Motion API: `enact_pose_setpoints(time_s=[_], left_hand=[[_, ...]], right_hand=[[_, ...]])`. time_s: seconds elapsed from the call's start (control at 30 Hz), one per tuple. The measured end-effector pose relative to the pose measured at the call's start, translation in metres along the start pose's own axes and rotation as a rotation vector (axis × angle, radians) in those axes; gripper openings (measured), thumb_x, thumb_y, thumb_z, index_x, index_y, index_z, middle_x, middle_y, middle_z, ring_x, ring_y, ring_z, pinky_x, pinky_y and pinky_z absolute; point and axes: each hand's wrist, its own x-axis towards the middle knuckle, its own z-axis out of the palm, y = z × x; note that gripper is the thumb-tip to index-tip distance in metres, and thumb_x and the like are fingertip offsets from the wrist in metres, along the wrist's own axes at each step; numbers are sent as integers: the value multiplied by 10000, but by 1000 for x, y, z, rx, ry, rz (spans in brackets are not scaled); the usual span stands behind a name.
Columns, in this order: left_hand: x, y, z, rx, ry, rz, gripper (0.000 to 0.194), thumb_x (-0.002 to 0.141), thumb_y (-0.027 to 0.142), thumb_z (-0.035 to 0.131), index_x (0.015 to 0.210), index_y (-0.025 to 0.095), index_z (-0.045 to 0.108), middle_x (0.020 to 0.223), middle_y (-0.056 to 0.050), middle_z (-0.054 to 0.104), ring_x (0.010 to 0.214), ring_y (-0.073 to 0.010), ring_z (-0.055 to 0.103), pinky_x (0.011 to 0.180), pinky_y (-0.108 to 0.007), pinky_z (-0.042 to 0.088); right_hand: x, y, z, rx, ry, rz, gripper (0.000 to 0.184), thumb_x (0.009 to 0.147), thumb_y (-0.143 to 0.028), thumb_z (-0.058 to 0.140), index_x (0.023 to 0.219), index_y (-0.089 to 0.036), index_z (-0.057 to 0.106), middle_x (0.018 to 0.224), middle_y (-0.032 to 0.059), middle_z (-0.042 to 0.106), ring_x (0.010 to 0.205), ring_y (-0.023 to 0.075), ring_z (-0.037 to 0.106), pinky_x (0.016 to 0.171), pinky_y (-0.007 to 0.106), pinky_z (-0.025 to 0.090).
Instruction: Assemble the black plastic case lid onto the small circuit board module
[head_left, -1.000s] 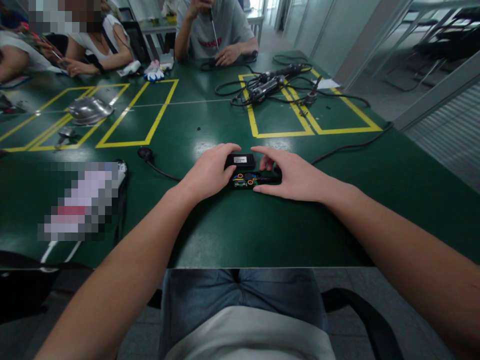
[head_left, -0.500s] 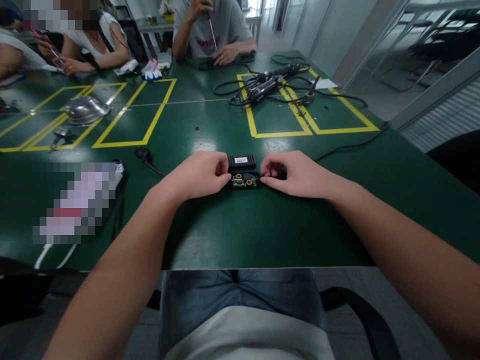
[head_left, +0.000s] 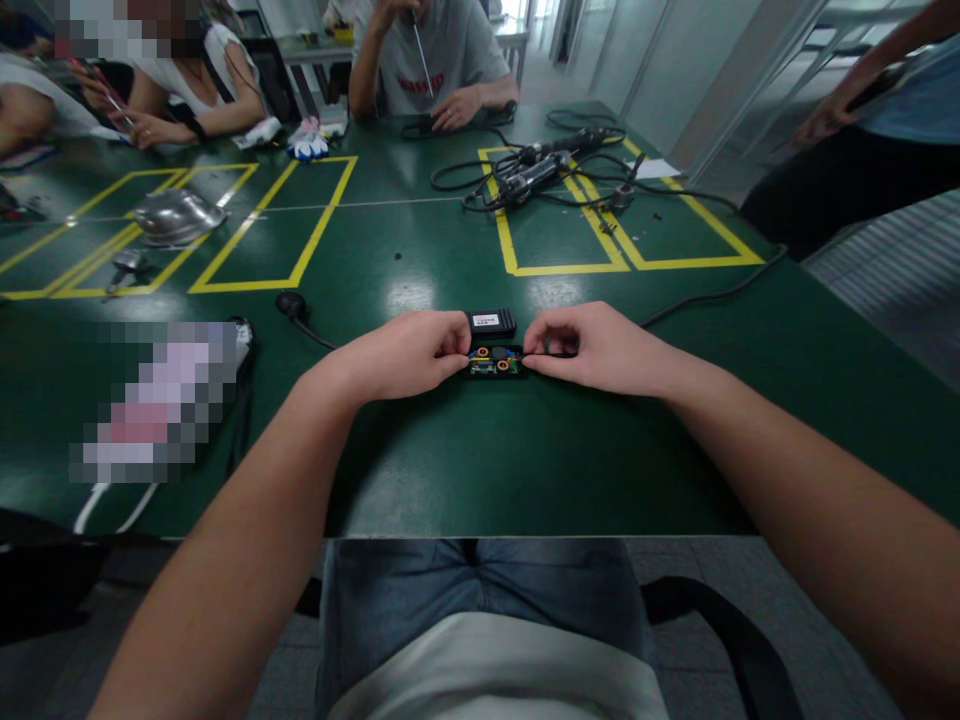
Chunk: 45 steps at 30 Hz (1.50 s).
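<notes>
A small opened black adapter base (head_left: 495, 364), showing a circuit board with orange coils, lies on the green table (head_left: 480, 460) in front of me. My left hand (head_left: 409, 352) pinches its left end with curled fingers. My right hand (head_left: 596, 347) pinches its right end the same way. Just behind the base lies the black ribbed cover (head_left: 491, 322) with a white label, touched by neither hand.
A black cable with a plug (head_left: 291, 304) runs left of my hands. Tangled cables and tools (head_left: 540, 170) lie in a yellow-taped box farther back. A metal iron soleplate (head_left: 176, 217) sits at left. People sit at the far edge; another person stands at right.
Both hands went from spread over the two parts to pinching the ends of the open base. A person has come into view at the right.
</notes>
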Motion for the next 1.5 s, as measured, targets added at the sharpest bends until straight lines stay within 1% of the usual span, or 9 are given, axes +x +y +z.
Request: enact_pose_setpoints(time_s=[0.23, 0.4, 0.53, 0.67, 0.87, 1.0, 1.13, 1.3, 1.5], left_hand=[[1, -5, 1, -15, 22, 48, 42, 968, 225, 666, 929, 214, 676, 811, -13, 736, 738, -198, 674, 737, -315, 466], [-1, -7, -3, -18, 48, 57, 75, 930, 177, 654, 957, 204, 719, 869, -30, 774, 801, -210, 715, 768, -317, 508], [-1, -11, -6, -28, 47, 66, 96, 908, 151, 671, 973, 202, 721, 909, -34, 796, 839, -207, 745, 786, -309, 532], [0, -14, -6, -32, 32, 64, 70, 900, 160, 707, 951, 201, 732, 883, -19, 799, 814, -194, 751, 755, -293, 524], [4, -21, -6, -77, 23, 75, 47, 893, 179, 737, 894, 194, 781, 863, -16, 823, 791, -183, 751, 764, -292, 522], [5, -21, -6, -58, 42, 85, 84, 878, 162, 748, 882, 197, 824, 814, 0, 812, 736, -165, 707, 729, -282, 487], [6, -20, -6, -25, 54, 62, 119, 873, 163, 757, 904, 197, 866, 794, 0, 810, 713, -164, 676, 720, -291, 469], [6, -20, -5, -14, 61, 64, 117, 863, 165, 768, 891, 197, 876, 768, 0, 807, 690, -163, 666, 714, -297, 467], [5, -16, -5, 20, 98, 77, 115, 853, 134, 772, 859, 201, 866, 794, -7, 823, 716, -169, 703, 728, -301, 476]], right_hand=[[-1, -1, 2, 16, 24, -8, 191, 881, -413, 801, 882, -225, 766, 715, -6, 673, 656, 172, 567, 646, 344, 398], [-2, 0, 1, 20, 45, -32, 139, 901, -354, 740, 899, -219, 770, 728, 7, 701, 642, 176, 577, 641, 347, 420], [-2, 0, -4, 25, 19, -30, 123, 880, -320, 731, 919, -217, 785, 739, 14, 724, 644, 179, 600, 642, 345, 439], [-2, 0, -9, 34, -30, -23, 168, 878, -351, 734, 927, -210, 810, 750, 27, 745, 648, 185, 612, 621, 342, 435], [-2, 1, -11, 66, -43, -8, 210, 906, -411, 762, 908, -218, 844, 802, 46, 802, 710, 210, 678, 693, 364, 502], [-2, 4, -12, 51, -41, -3, 207, 920, -419, 779, 919, -230, 863, 858, 52, 837, 749, 221, 710, 742, 379, 533], [-2, 5, -12, 48, -35, -13, 192, 913, -406, 778, 908, -231, 858, 889, 57, 849, 775, 228, 729, 776, 388, 545], [-2, 5, -11, 47, -33, -10, 205, 904, -409, 763, 902, -222, 848, 871, 57, 837, 740, 218, 703, 729, 376, 530], [-1, 5, -8, 70, -16, 3, 160, 857, -376, 784, 886, -227, 834, 841, 49, 811, 703, 200, 646, 678, 354, 499]])
